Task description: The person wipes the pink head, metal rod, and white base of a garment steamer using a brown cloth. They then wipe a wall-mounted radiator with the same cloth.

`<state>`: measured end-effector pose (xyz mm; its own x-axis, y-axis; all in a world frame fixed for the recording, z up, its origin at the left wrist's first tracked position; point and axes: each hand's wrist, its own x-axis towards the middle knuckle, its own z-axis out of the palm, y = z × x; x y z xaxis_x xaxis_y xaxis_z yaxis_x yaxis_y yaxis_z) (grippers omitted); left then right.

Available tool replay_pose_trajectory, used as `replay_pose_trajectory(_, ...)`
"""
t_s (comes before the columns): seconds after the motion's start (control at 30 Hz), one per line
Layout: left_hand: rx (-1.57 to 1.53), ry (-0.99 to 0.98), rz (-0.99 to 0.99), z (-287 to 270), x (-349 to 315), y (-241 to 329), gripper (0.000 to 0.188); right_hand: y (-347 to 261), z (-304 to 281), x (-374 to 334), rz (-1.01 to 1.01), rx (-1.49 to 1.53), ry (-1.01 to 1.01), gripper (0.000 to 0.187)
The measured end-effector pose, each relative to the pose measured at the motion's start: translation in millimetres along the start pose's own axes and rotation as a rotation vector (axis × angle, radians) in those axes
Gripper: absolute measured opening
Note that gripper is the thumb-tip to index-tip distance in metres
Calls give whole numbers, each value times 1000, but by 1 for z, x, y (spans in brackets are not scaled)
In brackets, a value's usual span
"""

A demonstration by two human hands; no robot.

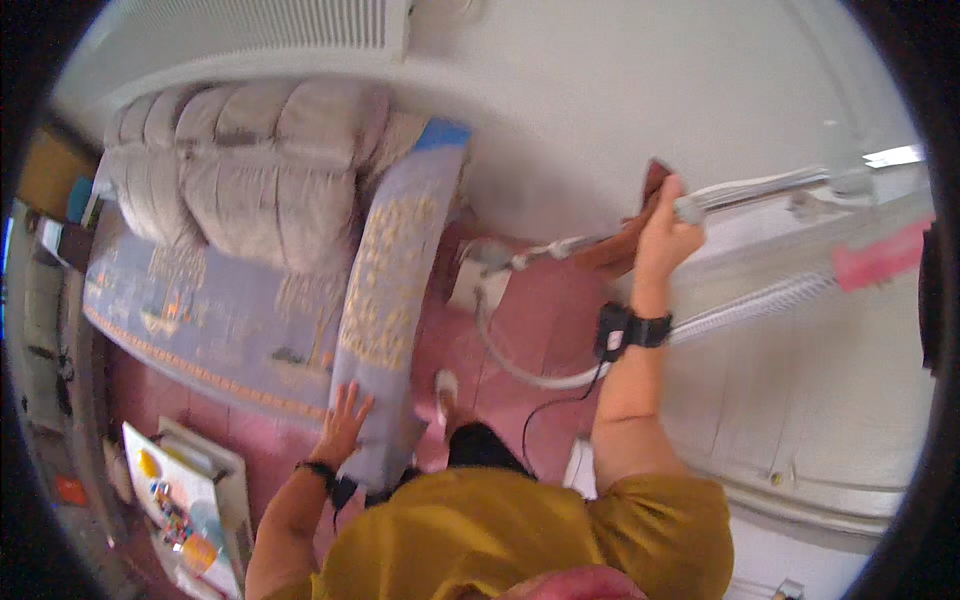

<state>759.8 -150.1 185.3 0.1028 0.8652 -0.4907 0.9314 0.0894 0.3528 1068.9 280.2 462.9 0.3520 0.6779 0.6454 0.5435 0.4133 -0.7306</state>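
My right hand (668,238) is raised out to the right, fingers closed round a brown cloth (612,250). A dark end of the cloth sticks up past my fingers. Right at that hand runs a pale metal pole (760,188) with grey joints; whether my fingers also grip it, I cannot tell. The pole slants down to a whitish base (480,285) on the floor, from which a grey hose (540,380) curves. My left hand (345,425) rests with spread fingers on the sofa's patterned grey armrest (395,260), holding nothing.
Grey cushions (270,180) line the back of the sofa (220,310). A low white table (190,510) with small colourful items stands at lower left. On the right are a pale panelled cabinet (800,400) and a pink object (880,255). My foot (447,390) is on the reddish floor.
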Motion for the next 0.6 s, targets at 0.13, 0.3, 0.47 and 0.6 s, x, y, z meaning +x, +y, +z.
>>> replay_pose_trajectory(0.13,10,1,-19,-2,-5,5,104,22,53,23,-170,87,-54,43)
replay_pose_trajectory(0.3,-81,-181,-76,-14,-2,8,102,43,112,56,-191,114,-85,40)
replay_pose_trajectory(0.47,9,-65,-76,-23,13,10,98,54,158,85,-198,62,-29,37)
replay_pose_trajectory(0.6,23,-46,-84,-5,12,14,94,64,166,88,-300,-14,-81,40)
